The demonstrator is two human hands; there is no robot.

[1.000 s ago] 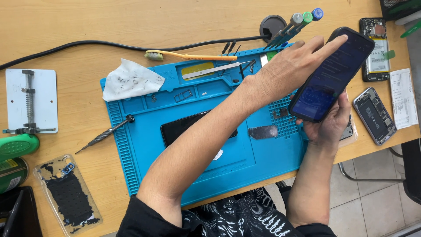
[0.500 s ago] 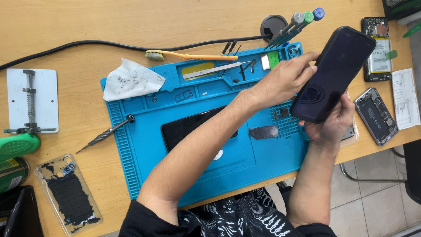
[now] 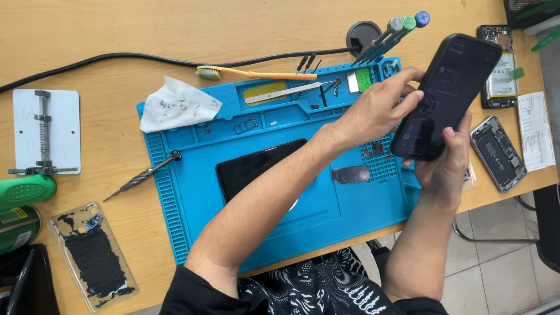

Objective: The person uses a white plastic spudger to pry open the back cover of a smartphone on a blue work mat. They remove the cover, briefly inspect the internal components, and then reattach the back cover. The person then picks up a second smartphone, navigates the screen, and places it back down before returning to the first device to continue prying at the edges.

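- Above the right end of the blue mat (image 3: pixel 192 192): a dark phone (image 3: pixel 446 96), tilted, its dim screen facing up, held clear of the worktop (image 3: pixel 116 35) by both hands.
- Right hand (image 3: pixel 446 166): cupped under the phone's lower end, fingers wrapped round its right edge, thumb resting on the screen near the bottom.
- Left hand (image 3: pixel 379 108): arm reaching across the mat, fingers curled against the phone's left edge, touching it; loosely closed, with nothing else in its grip.
- On the mat, under the left forearm: a second dark phone or screen panel (image 3: pixel 256 166), lying flat, partly hidden by the arm.
- Just right of that: a small dark grey part (image 3: pixel 351 174), flat on the mat.
- Upper left corner of the mat: a crumpled white wipe (image 3: pixel 178 105), overlapping the mat's edge.
- Top tray of the mat: a flat metal blade (image 3: pixel 283 93) and small loose bits, too small to tell apart.
- Beyond the mat's top edge: a toothbrush with an orange handle (image 3: pixel 256 74), and a black cable (image 3: pixel 116 58) running along the worktop.
- Top right corner of the mat: a cluster of screwdrivers (image 3: pixel 402 29) with grey, green and blue caps.
- Left edge of the mat: a dark driver tool (image 3: pixel 146 175), lying half on the wood.
- Far left: a white clamp plate (image 3: pixel 46 131), a green handle (image 3: pixel 26 189), and a clear phone case (image 3: pixel 93 254).
- Right edge of the worktop: two opened phones (image 3: pixel 499 67) (image 3: pixel 497 153) showing their insides, and a paper slip (image 3: pixel 535 137).
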